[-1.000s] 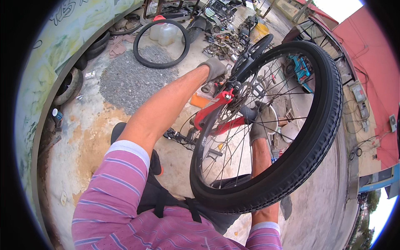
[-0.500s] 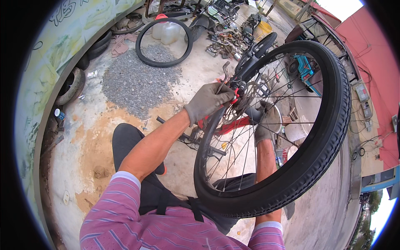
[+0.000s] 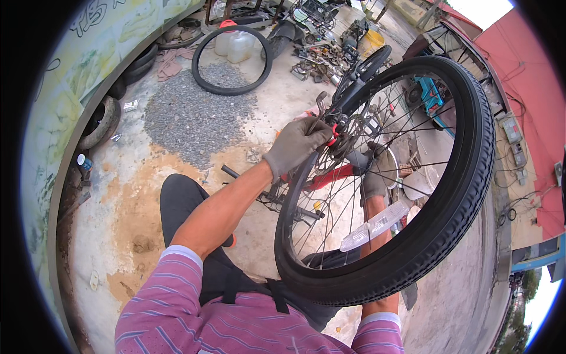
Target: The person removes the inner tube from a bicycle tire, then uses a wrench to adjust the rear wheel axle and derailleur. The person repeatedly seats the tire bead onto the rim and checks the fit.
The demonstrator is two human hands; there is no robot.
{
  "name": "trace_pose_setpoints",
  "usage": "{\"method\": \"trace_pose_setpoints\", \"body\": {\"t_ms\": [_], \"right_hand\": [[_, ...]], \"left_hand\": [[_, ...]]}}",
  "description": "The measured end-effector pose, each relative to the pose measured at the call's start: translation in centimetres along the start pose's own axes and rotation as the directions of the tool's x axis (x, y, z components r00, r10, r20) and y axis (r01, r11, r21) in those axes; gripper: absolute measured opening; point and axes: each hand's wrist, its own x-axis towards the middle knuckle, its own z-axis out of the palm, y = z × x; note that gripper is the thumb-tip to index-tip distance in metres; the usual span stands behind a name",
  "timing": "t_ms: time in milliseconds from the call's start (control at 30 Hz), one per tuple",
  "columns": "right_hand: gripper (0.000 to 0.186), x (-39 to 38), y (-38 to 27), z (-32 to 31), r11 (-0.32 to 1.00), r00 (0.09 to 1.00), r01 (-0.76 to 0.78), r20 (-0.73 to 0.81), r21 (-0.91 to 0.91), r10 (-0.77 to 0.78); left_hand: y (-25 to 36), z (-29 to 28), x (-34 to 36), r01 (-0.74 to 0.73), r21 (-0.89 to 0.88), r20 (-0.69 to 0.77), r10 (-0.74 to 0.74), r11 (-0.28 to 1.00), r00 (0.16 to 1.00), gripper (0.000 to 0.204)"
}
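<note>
A bicycle stands upturned before me, its rear wheel raised. The black tyre sweeps across the right of the view. A clear reflector sits among the spokes, low in the wheel. My left hand, in a grey glove, has its fingers pinched at a small red part beside the hub and sprockets. What exactly lies between the fingertips is hidden. Beyond the spokes, my gloved right hand is closed near a dark part by the red frame; its hold is partly covered.
A loose tyre lies across a gravel heap, near plastic jugs. Scattered metal parts cover the ground farther off. More tyres line the left wall. A white bucket stands beyond the wheel.
The wheel has turned, bringing the clear reflector into view at its lower part. My left hand stays by the hub, and my right hand has shifted slightly behind the spokes.
</note>
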Motion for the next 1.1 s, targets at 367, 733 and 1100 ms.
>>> {"method": "trace_pose_setpoints", "body": {"t_ms": [367, 733, 1100], "right_hand": [[0.025, 0.6, 2.6, 1.4, 0.984, 0.986, -0.166, 0.019, 0.067, 0.166], [0.026, 0.1, 0.8, 0.2, 0.979, 0.981, -0.190, 0.060, 0.074, 0.186], [0.022, 0.6, 3.2, 1.4, 1.000, 0.999, -0.007, -0.040, 0.019, 0.008]], "left_hand": [[0.2, 0.1, -0.1, 0.022, -0.127, 0.031, -0.018, 0.992, 0.999, 0.032], [0.1, 0.0, 0.0, 0.053, -0.097, 0.043, -0.049, 0.994, 0.998, 0.034], [-0.4, -0.1, 0.0, 0.020, -0.083, 0.031, -0.018, 0.996, 0.999, 0.033]]}}
